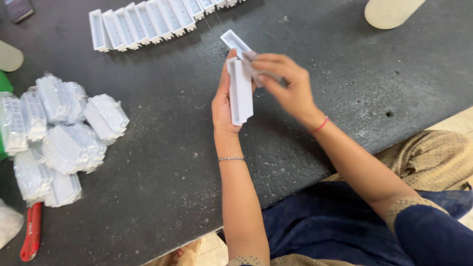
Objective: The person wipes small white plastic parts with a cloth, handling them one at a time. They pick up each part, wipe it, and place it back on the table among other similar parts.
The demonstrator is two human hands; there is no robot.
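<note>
My left hand (222,101) holds a long white plastic housing (240,91) upright over the dark table (162,162). My right hand (288,83) pinches a small grey piece (257,69), perhaps a cloth, against the top of that housing. Just behind the hands, a second white open tray-like housing (233,40) lies on the table.
A row of several white housings (148,22) lies along the far edge. Several plastic-wrapped white parts (64,133) are piled at the left. A red-handled tool (30,239) lies at the near left. Pale rounded shapes (389,11) sit at the far right and left edges.
</note>
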